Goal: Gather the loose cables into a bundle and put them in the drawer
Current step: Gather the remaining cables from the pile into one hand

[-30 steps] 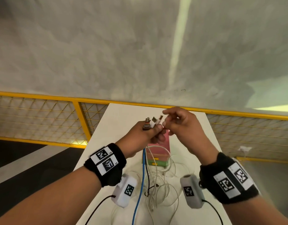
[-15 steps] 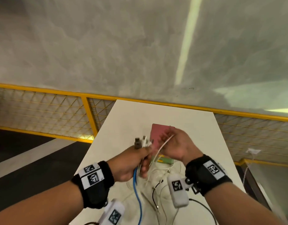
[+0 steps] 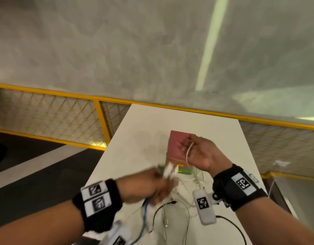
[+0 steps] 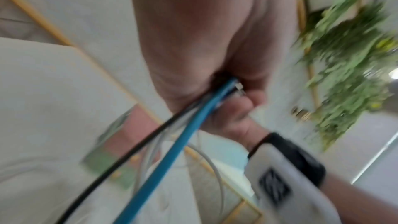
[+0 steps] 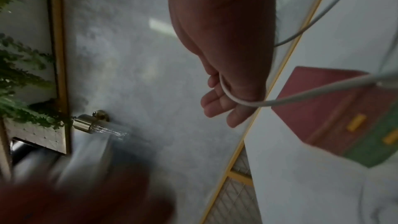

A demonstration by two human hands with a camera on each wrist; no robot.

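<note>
My left hand [image 3: 152,185], blurred by motion, grips a bunch of cable ends [image 3: 170,171] above the near part of the white table [image 3: 135,138]. A blue cable [image 3: 143,214], a black cable [image 3: 159,209] and thin white ones hang from it onto the table. The left wrist view shows the blue cable [image 4: 183,142] and black cable [image 4: 129,151] leaving the left hand's fist. My right hand [image 3: 198,152] is raised in front of the small red-topped drawer box [image 3: 177,147], and a white cable [image 3: 188,153] runs through its fingers [image 5: 215,101]. The box's green drawer front [image 3: 184,171] looks closed.
A yellow mesh railing [image 3: 99,101] runs behind the table, with a grey wall beyond. The table's left edge drops to a dark floor [image 3: 37,165]. Loose white cable loops [image 3: 186,214] lie on the near table. Green plants [image 4: 344,57] hang off to one side.
Both hands have come down and moved apart. The left hand swung down and left with the plugs; the right hand drew to the right along a white cable.
</note>
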